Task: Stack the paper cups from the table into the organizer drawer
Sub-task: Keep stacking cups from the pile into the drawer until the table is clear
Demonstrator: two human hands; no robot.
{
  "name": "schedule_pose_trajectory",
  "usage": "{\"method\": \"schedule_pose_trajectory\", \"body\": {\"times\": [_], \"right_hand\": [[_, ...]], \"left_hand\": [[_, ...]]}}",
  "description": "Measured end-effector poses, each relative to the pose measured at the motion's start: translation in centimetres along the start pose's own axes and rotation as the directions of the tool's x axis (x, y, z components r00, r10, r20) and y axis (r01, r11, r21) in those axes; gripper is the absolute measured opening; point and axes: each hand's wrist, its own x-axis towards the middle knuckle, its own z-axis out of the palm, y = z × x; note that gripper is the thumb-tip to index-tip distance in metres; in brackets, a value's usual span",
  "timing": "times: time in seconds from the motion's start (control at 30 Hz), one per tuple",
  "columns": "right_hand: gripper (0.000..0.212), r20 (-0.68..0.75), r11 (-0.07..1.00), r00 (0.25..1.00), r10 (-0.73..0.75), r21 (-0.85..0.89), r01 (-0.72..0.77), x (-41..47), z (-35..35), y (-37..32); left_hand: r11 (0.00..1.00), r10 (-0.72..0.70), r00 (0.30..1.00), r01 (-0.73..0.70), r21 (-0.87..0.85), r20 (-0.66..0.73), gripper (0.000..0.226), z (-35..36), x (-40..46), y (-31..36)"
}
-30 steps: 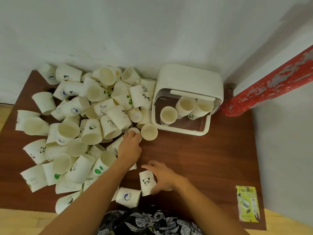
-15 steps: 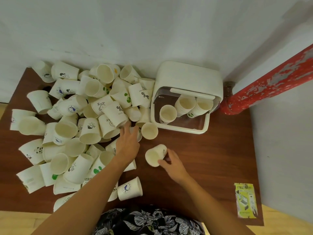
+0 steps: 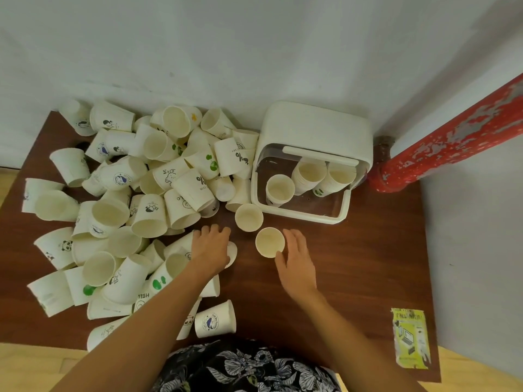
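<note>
A heap of white printed paper cups (image 3: 147, 210) covers the left half of the brown table (image 3: 368, 264). The white organizer (image 3: 317, 128) stands at the back right with its clear drawer (image 3: 305, 213) pulled open; inside are three stacks of cups (image 3: 310, 174). My right hand (image 3: 295, 261) grips one paper cup (image 3: 268, 241), mouth up, just in front of the drawer. My left hand (image 3: 210, 247) is closed over a cup lying on its side (image 3: 232, 254) at the heap's edge. Another cup (image 3: 248, 217) stands upright between my hands and the drawer.
A red pipe (image 3: 452, 137) runs along the wall at the right, behind the organizer. A yellow packet (image 3: 410, 338) lies near the table's front right corner. A single cup (image 3: 215, 322) lies close to the front edge by my body.
My right hand picked up a cup near the front edge, turned it mouth up and carried it toward the drawer. My left hand closed over a cup at the heap's edge.
</note>
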Motion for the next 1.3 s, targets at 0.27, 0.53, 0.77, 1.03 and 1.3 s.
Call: {"method": "schedule_pose_trajectory", "body": {"times": [0.27,0.53,0.77,1.03,1.3], "right_hand": [[0.025,0.038,0.917,0.956,-0.290,-0.275,0.288,-0.4,0.3,0.4],[0.016,-0.063,0.989,0.988,-0.142,-0.057,0.139,-0.3,-1.3,-1.3],[0.015,-0.238,0.986,0.963,-0.128,0.077,0.150,0.2,-4.6,-5.5],[0.019,-0.445,0.958,0.892,-0.084,0.209,0.194,2.7,-8.4,-6.9],[0.030,-0.299,0.974,0.934,-0.194,0.058,0.221,6.1,-7.6,-5.2]], "left_hand": [[0.995,0.022,1.000,-0.020,-0.099,0.018,0.047,-1.9,-0.4,0.1],[0.665,0.169,0.982,-0.053,-0.745,0.080,0.057,-5.3,-2.0,-1.1],[0.441,0.193,0.981,-0.113,-0.890,-0.029,0.011,-8.2,-2.7,0.2],[0.553,0.136,0.972,-0.236,-0.799,-0.193,0.002,-10.2,-2.0,0.6],[0.718,0.057,0.978,-0.180,-0.672,-0.201,0.022,-6.6,-0.7,2.5]]}}
